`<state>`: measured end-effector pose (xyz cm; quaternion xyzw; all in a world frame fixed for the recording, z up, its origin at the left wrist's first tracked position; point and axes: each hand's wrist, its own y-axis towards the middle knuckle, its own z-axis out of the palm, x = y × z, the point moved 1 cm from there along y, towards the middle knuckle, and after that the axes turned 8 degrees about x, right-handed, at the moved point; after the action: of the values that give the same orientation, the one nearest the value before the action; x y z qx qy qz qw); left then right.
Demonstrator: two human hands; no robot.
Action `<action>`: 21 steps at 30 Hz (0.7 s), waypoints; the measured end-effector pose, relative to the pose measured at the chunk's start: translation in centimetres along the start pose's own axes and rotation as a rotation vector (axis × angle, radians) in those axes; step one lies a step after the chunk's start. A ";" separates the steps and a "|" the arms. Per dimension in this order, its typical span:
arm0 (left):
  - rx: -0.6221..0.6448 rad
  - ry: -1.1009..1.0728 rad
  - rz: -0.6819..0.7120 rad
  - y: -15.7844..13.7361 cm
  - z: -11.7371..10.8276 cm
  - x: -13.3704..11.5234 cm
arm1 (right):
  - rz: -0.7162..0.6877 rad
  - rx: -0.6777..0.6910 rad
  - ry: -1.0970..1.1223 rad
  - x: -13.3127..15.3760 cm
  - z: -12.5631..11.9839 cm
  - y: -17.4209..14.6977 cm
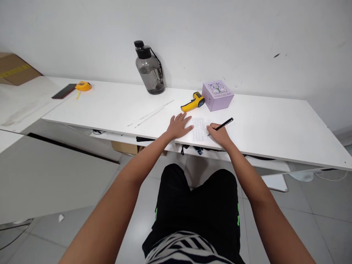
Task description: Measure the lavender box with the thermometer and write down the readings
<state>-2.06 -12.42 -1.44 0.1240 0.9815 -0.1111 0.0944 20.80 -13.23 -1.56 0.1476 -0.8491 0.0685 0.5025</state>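
Note:
A white sheet of paper [198, 129] covered in rows of small writing lies near the front edge of the white desk. My left hand [179, 126] rests flat at the sheet's left side, fingers spread. On the right, my right hand [218, 134] is closed around a black pen [226, 123], its tip pointing down at the paper's right part. I cannot tell whether the tip touches. Just beyond my left hand lies a yellow and black infrared thermometer [193, 103], with its front end against a purple box [218, 96].
A large grey bottle [150, 71] with a black lid stands by the wall. Far left are an orange tape measure [83, 86], a dark flat block [64, 91] and a cardboard box [16, 69]. Under the white desktop [275, 124] runs a shelf holding cables and dark items.

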 end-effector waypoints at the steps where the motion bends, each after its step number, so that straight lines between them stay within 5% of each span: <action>1: 0.001 0.001 -0.002 0.0 0.0 0.0 | 0.002 0.002 -0.002 0.0 0.0 0.0; 21: -0.012 -0.007 0.000 0.2 0.2 0.2 | 0.012 -0.009 -0.020 0.0 0.0 -0.1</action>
<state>-2.15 -12.26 -1.68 0.1229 0.9818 -0.1059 0.0985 20.83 -13.28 -1.50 0.1411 -0.8552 0.0663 0.4942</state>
